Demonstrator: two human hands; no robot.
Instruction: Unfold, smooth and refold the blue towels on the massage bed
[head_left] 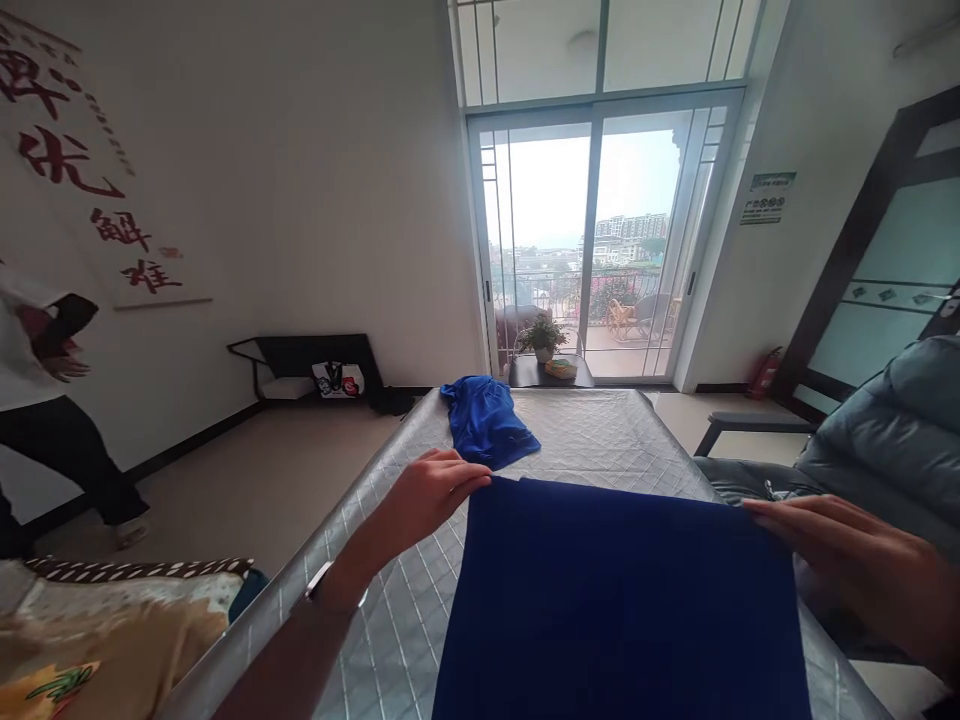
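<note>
A dark blue cloth [630,600] hangs stretched between my two hands, its straight upper edge nearly level. My left hand [435,490] pinches its upper left corner between thumb and fingers. At the upper right corner, my right hand [862,560] grips the same edge. The lower part of the cloth runs out of view at the bottom. Beyond it, a brighter blue crumpled cloth [487,420] lies at the far left end of the table [592,430], which has a silver quilted cover.
A grey padded armchair [900,430] stands close on the right. Folded fabric [127,640] lies at lower left. A person [45,400] stands at the left. Past the table's far end, a small dark table [525,374] holds a potted plant [543,340] before glass doors.
</note>
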